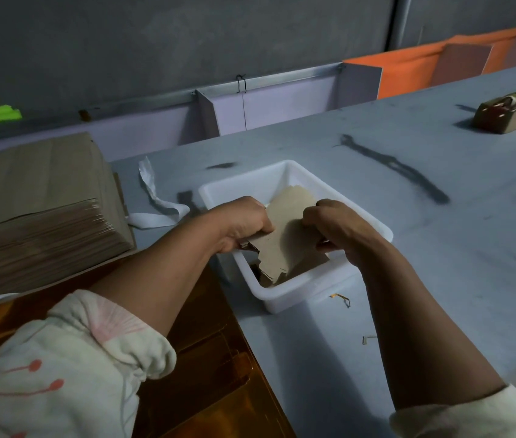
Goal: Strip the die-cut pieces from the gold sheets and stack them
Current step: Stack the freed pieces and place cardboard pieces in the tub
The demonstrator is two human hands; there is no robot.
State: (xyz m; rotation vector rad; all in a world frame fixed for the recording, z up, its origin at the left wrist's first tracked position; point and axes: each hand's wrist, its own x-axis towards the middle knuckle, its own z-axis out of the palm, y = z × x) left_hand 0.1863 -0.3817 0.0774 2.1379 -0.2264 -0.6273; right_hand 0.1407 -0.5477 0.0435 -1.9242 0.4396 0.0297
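Rolled floral sleeve (92, 358) lower left, forearm crossing a gold sheet (215, 374). Left hand (244, 222) and right hand (335, 226) both curl around a bundle of die-cut pieces (291, 238) held between them over the white tray (297, 292), its lower end inside. Tall sheet stack (38, 216) far left.

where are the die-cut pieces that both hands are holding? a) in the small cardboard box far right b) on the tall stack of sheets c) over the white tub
c: the left hand and right hand grip the die-cut pieces over the white tub, their lower edge inside it.
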